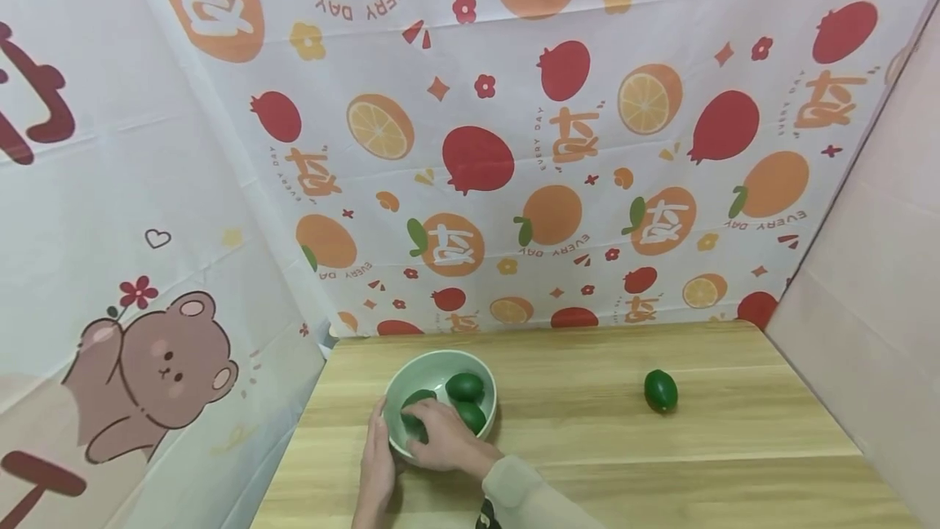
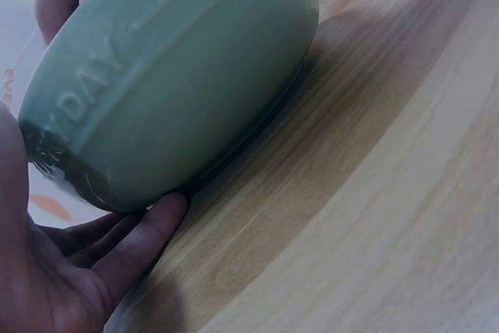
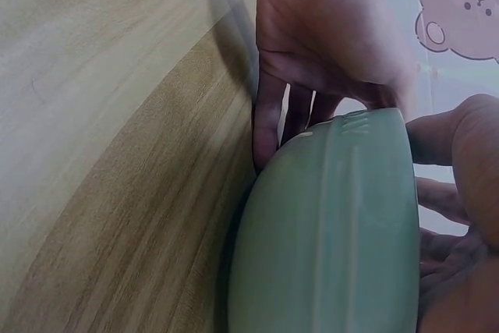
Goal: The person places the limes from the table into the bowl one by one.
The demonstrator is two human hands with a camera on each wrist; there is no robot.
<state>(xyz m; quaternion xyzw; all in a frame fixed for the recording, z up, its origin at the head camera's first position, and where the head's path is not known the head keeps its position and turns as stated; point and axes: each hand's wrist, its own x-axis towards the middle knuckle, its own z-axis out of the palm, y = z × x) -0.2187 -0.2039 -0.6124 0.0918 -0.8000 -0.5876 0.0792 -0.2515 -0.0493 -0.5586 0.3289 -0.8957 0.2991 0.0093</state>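
Observation:
A pale green bowl [image 1: 398, 386] stands on the table's left side. My left hand [image 1: 377, 460] holds it from outside; in the left wrist view its fingers [image 2: 144, 243] curve in under the bowl's lower side. Over the near rim, my right hand [image 1: 446, 437] reaches in and grips a dark green lime [image 1: 419, 395] between thumb and fingers, partly covering it. Two more limes lie at the bowl's right side, one lime [image 1: 465, 387] behind the other lime [image 1: 471, 415]. The right wrist view shows the bowl's outer wall [image 3: 335, 232] between both hands.
Another lime [image 1: 661, 390] lies alone on the wooden table [image 1: 573, 406], well right of the bowl. A fruit-patterned cloth [image 1: 477, 211] hangs behind the table's back edge. Cloth with a printed bear [image 1: 157, 357] hangs on the left, and a pale sheet [image 1: 874, 268] on the right.

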